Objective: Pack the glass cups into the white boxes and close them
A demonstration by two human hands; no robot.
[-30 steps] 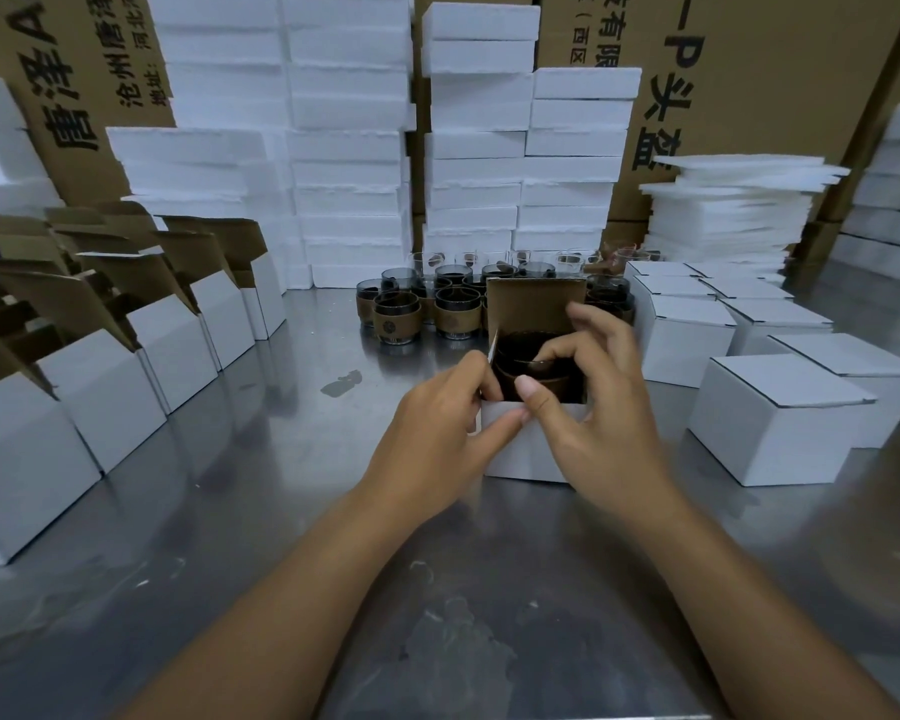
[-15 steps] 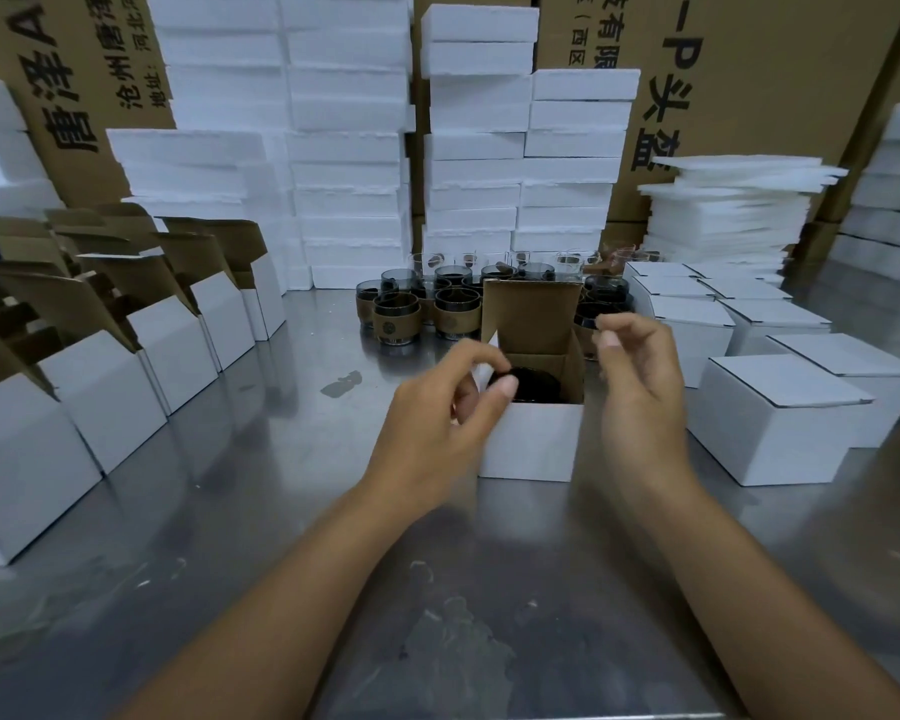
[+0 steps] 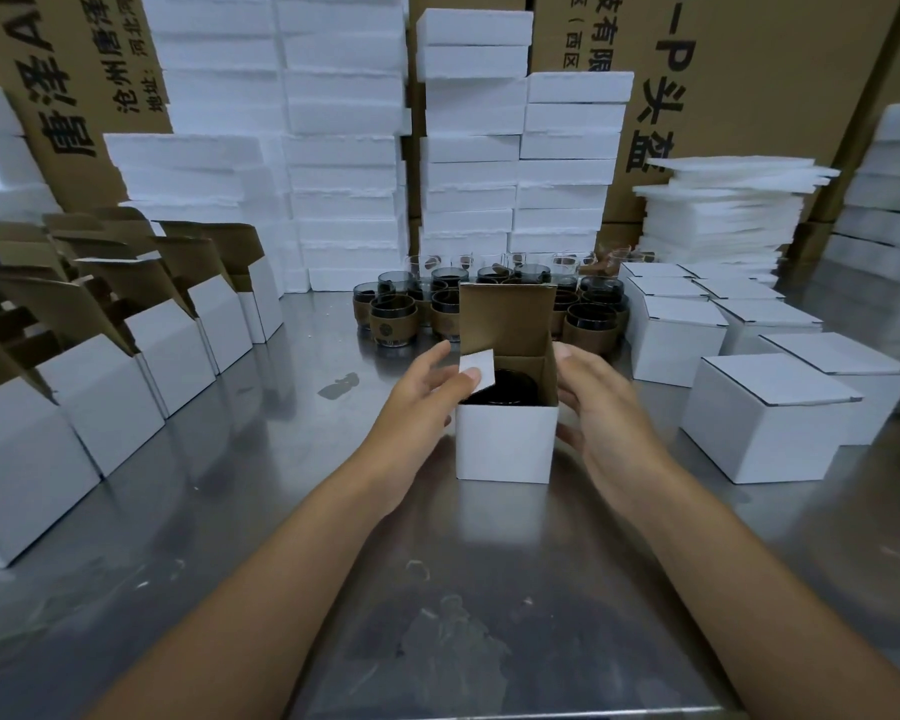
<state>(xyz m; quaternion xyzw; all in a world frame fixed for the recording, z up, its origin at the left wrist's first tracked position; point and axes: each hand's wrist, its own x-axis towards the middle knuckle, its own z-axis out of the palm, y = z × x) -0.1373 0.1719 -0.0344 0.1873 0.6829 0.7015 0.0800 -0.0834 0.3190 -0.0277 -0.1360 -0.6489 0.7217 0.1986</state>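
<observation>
A small white box (image 3: 506, 443) stands open on the steel table in front of me, its brown lid flap upright at the back. A dark glass cup (image 3: 510, 389) sits inside it. My left hand (image 3: 422, 402) is at the box's left side, its thumb pressing the left side flap (image 3: 476, 370) inward over the cup. My right hand (image 3: 601, 407) is against the box's right side, fingers relaxed along the wall. Several dark glass cups (image 3: 393, 319) with brown sleeves stand behind the box.
Open white boxes (image 3: 100, 397) with raised brown flaps line the left. Closed white boxes (image 3: 770, 423) fill the right. White foam blocks (image 3: 468, 148) and foam sheets (image 3: 723, 210) are stacked at the back, before large cardboard cartons.
My right hand has come out of the box and dropped to its right wall. My left hand has moved to the left flap and folded it inward.
</observation>
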